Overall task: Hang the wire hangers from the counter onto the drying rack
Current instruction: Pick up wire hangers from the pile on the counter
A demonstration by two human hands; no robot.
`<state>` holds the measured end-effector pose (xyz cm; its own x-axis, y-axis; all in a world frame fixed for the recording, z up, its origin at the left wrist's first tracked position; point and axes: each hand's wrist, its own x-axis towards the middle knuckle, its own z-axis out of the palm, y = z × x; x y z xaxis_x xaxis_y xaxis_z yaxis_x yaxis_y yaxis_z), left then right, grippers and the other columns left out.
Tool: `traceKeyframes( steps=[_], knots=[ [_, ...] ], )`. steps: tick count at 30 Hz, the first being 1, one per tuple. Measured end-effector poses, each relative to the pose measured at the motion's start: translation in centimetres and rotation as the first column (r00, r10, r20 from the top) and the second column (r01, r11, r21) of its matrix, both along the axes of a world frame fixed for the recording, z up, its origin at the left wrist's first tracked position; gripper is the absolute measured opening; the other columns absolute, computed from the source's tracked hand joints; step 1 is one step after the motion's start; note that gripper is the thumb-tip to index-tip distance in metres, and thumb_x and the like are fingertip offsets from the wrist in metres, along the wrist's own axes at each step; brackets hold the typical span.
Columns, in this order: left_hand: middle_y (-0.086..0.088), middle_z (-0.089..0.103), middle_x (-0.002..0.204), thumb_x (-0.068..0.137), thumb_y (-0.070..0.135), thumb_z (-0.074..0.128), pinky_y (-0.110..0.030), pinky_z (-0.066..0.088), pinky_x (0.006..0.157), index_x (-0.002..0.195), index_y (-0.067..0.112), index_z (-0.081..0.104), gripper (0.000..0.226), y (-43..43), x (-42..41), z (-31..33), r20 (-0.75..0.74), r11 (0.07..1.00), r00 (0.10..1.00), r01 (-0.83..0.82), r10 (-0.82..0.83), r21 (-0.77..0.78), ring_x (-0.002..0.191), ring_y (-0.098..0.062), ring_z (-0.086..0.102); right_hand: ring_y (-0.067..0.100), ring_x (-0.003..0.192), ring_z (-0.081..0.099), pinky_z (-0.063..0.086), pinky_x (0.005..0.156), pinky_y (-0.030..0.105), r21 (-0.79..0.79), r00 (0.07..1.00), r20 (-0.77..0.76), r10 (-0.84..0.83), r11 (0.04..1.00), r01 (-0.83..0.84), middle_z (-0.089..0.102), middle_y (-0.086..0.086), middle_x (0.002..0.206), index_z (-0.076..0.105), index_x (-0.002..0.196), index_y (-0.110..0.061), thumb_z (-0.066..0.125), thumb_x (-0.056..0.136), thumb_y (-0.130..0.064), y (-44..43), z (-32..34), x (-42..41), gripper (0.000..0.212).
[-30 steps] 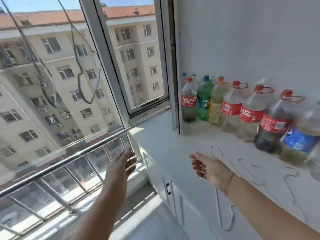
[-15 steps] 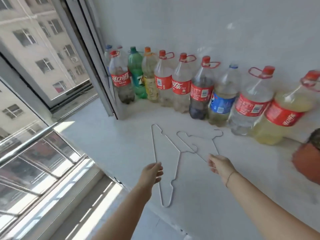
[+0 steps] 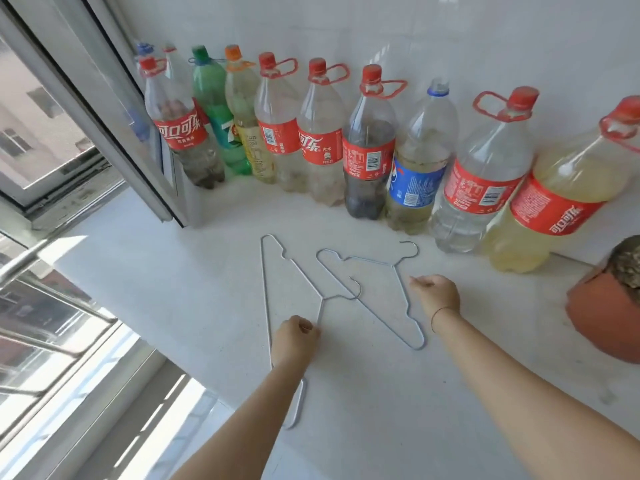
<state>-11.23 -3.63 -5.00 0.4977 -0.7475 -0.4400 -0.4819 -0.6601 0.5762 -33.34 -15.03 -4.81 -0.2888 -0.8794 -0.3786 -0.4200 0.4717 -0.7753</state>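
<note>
White stone, faintly speckled, forms the tabletop (image 3: pixel 166 289), which is set against a white tiled wall (image 3: pixel 450 36) at the back and an open window frame (image 3: pixel 104 109) at the left. Through the glass a pale building is seen, and below the tabletop's left edge a metal rail (image 3: pixel 20 261) and sunlit floor are visible.

Two wire hangers are laid flat on the tabletop. The left hanger (image 3: pixel 265 299) is stretched lengthwise toward the viewer, its hook curling over the right hanger (image 3: pixel 398 289), so that the two are crossed near the middle.

Eleven plastic bottles can be counted along the wall, though the two small ones behind the window frame are partly hidden, so the count may be off. The row of bottles (image 3: pixel 322 147) holds mostly red-labelled ones, one green bottle (image 3: pixel 214 109), one yellow-labelled and one blue-labelled bottle (image 3: pixel 415 168). One terracotta pot (image 3: pixel 602 313) is cut off at the right edge.

The left hand (image 3: pixel 294 341) is curled closed on the sloping arm of the left hanger, just below its neck. The right hand (image 3: pixel 436 296) is held loosely curled just beside the right hanger's shoulder wire; whether the wire is touched or pinched cannot be told.
</note>
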Motion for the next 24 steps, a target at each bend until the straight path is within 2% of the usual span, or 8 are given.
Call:
traceKeyframes(
  steps=[3,7,10,14,16,19,22,24],
  knots=[
    [0.009,0.061,0.078,0.080,0.023,0.058,-0.023,0.040,0.059,0.081,0.023,0.063,0.005,-0.2,-0.4,0.1,0.046,1.000,0.999,-0.011,0.010,0.013,0.074,-0.015,0.056,0.029,0.096,0.063,0.048,0.088,0.036,0.048,0.986,-0.149,0.075,0.997,-0.068,0.071,0.005,0.098,0.068,0.088,-0.017,0.067,0.075,-0.037,-0.5,-1.0,0.2,0.024],
    [0.005,0.055,0.067,0.077,0.017,0.057,-0.025,0.039,0.057,0.067,0.024,0.057,0.013,-0.1,-0.8,0.2,0.063,1.000,0.998,-0.010,0.009,0.023,0.062,-0.018,0.048,0.029,0.091,0.063,0.044,0.084,0.034,0.048,0.939,-0.328,0.108,0.994,-0.098,0.072,0.003,0.089,0.065,0.073,-0.023,0.067,0.075,-0.037,-0.4,-1.9,0.9,0.014],
    [0.004,0.053,0.065,0.077,0.014,0.056,-0.024,0.036,0.056,0.065,0.023,0.054,0.015,0.3,-0.7,0.3,0.049,1.000,0.999,-0.006,0.005,0.006,0.060,-0.018,0.045,0.030,0.091,0.061,0.041,0.084,0.035,0.046,0.921,-0.371,0.120,0.993,-0.111,0.072,0.005,0.089,0.068,0.076,-0.021,0.065,0.078,-0.035,-0.4,-2.3,1.3,0.015],
    [0.006,0.062,0.072,0.083,0.020,0.059,-0.026,0.045,0.060,0.077,0.018,0.060,0.007,1.3,0.2,0.4,-0.019,0.996,0.998,-0.057,0.056,-0.067,0.068,-0.016,0.058,0.030,0.092,0.060,0.038,0.084,0.035,0.059,0.919,-0.366,0.145,0.989,-0.132,0.070,0.005,0.086,0.069,0.078,-0.020,0.063,0.080,-0.031,-0.2,-2.1,1.3,0.013],
    [0.001,0.067,0.076,0.084,0.020,0.060,-0.033,0.051,0.066,0.080,0.015,0.061,0.006,1.9,0.7,0.5,-0.066,0.987,0.993,-0.107,0.099,-0.119,0.073,-0.020,0.063,0.028,0.085,0.060,0.042,0.082,0.033,0.051,0.946,-0.284,0.154,0.988,-0.145,0.066,0.004,0.078,0.068,0.077,-0.020,0.063,0.079,-0.026,0.3,-1.7,1.2,0.009],
    [-0.003,0.068,0.079,0.087,0.018,0.059,-0.036,0.053,0.069,0.090,0.012,0.066,0.009,2.9,1.6,1.5,-0.166,0.960,0.973,-0.193,0.161,-0.203,0.074,-0.023,0.064,0.024,0.067,0.059,0.046,0.066,0.027,-0.014,0.988,0.060,0.140,0.990,-0.139,0.062,0.006,0.065,0.064,0.067,-0.011,0.063,0.078,-0.012,1.6,-0.8,1.6,0.011],
    [-0.005,0.066,0.075,0.090,0.019,0.059,-0.034,0.051,0.070,0.083,0.017,0.067,0.010,3.9,2.6,3.9,-0.313,0.909,0.922,-0.316,0.226,-0.273,0.070,-0.020,0.060,0.012,0.050,0.055,0.038,0.047,0.017,-0.008,0.909,0.393,0.142,0.989,-0.151,0.060,0.005,0.060,0.064,0.076,-0.009,0.061,0.083,-0.006,3.4,0.8,2.5,0.008],
    [-0.005,0.064,0.073,0.089,0.017,0.060,-0.027,0.050,0.069,0.084,0.015,0.068,0.010,4.7,3.5,5.9,-0.431,0.864,0.862,-0.411,0.266,-0.291,0.068,-0.017,0.058,0.009,0.050,0.049,0.034,0.047,0.016,-0.018,0.838,0.517,0.173,0.981,-0.191,0.057,0.004,0.062,0.066,0.081,-0.010,0.060,0.087,-0.010,4.4,2.2,3.5,0.008]
  ],
)
